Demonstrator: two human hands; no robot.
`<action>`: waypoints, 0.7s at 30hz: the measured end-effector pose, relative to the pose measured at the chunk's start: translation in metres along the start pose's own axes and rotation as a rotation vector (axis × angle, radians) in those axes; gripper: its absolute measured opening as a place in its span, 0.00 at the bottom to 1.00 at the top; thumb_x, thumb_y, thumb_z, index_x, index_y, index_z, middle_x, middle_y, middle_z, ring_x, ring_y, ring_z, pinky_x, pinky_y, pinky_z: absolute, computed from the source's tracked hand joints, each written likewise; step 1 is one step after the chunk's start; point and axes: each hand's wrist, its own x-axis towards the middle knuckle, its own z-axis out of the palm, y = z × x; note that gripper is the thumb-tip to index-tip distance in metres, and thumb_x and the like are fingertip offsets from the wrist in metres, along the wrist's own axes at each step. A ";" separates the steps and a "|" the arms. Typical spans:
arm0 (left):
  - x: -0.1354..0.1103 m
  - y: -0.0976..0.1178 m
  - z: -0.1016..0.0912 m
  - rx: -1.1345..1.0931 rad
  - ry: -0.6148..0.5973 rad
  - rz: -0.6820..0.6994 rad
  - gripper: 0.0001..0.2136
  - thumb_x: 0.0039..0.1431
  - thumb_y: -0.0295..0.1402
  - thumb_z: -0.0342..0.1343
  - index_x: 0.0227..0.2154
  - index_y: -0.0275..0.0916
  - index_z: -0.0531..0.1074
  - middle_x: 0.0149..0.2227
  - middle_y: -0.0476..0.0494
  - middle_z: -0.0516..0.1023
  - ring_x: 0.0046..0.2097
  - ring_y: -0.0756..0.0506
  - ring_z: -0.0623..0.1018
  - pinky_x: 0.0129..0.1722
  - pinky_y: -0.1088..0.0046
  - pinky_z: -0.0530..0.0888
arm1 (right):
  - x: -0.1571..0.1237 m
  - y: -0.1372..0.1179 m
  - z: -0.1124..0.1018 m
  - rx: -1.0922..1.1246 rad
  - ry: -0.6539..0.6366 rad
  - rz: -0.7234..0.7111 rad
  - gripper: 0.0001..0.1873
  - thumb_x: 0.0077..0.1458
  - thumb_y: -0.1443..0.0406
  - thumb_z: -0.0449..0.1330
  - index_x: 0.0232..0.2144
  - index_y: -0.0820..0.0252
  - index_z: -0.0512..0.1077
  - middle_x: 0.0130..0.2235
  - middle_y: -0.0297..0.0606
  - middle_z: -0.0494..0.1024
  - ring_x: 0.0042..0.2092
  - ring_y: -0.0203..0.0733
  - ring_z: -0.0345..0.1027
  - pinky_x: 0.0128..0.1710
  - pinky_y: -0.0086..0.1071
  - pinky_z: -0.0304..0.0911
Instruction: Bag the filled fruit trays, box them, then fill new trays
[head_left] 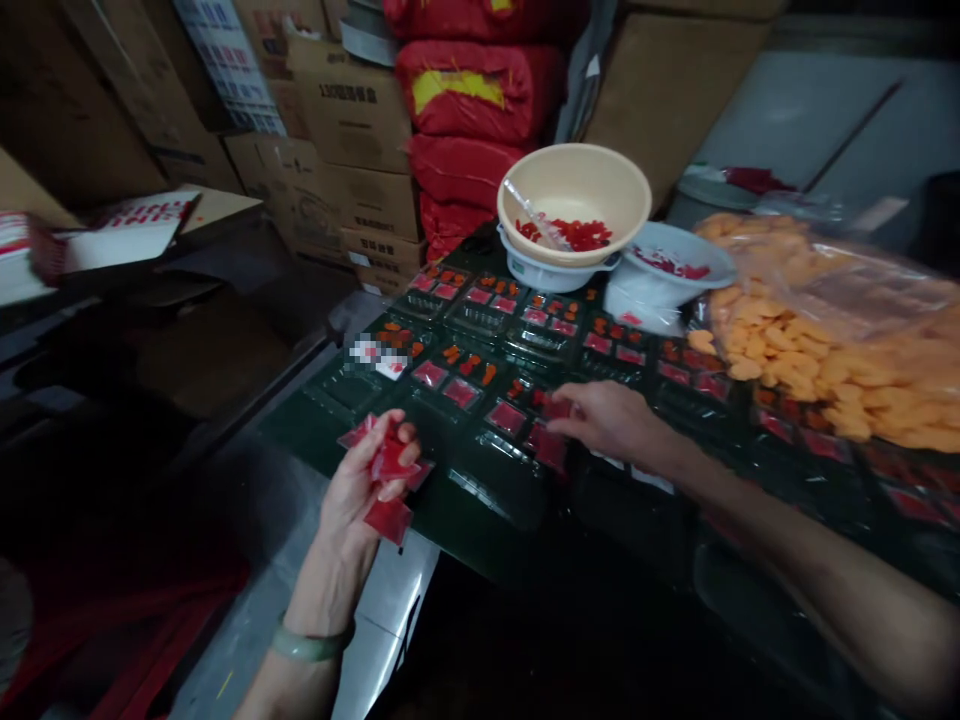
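Note:
My left hand [360,480] is closed round a bunch of small red sachets [386,465], held just off the near left corner of the black compartment trays [480,455]. My right hand [611,420] reaches over the trays and pinches one red sachet [557,408] above a compartment. Many compartments hold a red sachet and small orange-red pieces. A green bangle sits on my left wrist.
A beige bowl [600,165] with red pieces and a clear scoop rests on a white basin. A second white bowl [671,290] stands to its right. A clear bag of orange snacks [840,340] lies at right. Cardboard boxes and red sacks are stacked behind.

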 end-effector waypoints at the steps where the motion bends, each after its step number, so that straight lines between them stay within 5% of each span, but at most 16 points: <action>1: 0.001 -0.009 0.006 0.010 -0.012 -0.037 0.06 0.57 0.27 0.48 0.34 0.33 0.69 0.28 0.46 0.64 0.23 0.55 0.66 0.08 0.90 0.58 | -0.012 0.003 0.011 -0.010 -0.018 0.040 0.17 0.49 0.53 0.58 0.39 0.55 0.70 0.29 0.34 0.76 0.33 0.42 0.70 0.28 0.31 0.57; 7: -0.002 -0.045 0.029 0.103 -0.069 -0.160 0.06 0.55 0.29 0.52 0.34 0.33 0.69 0.27 0.47 0.64 0.22 0.55 0.65 0.07 0.89 0.57 | -0.037 -0.025 0.047 -0.068 -0.008 0.151 0.26 0.51 0.47 0.52 0.40 0.63 0.67 0.32 0.44 0.77 0.36 0.49 0.71 0.30 0.34 0.59; 14: -0.012 -0.059 0.038 0.236 -0.065 -0.206 0.07 0.51 0.31 0.57 0.31 0.32 0.68 0.26 0.48 0.65 0.21 0.56 0.65 0.07 0.89 0.54 | -0.037 -0.032 0.056 -0.097 0.026 0.148 0.16 0.60 0.59 0.45 0.40 0.63 0.67 0.34 0.44 0.77 0.34 0.45 0.72 0.30 0.33 0.57; 21: -0.012 -0.082 0.050 0.383 -0.022 -0.295 0.15 0.50 0.40 0.58 0.30 0.31 0.69 0.24 0.46 0.69 0.17 0.56 0.65 0.07 0.87 0.51 | -0.058 -0.033 0.047 -0.007 0.369 0.005 0.14 0.61 0.65 0.44 0.30 0.59 0.68 0.30 0.35 0.74 0.30 0.36 0.68 0.26 0.29 0.50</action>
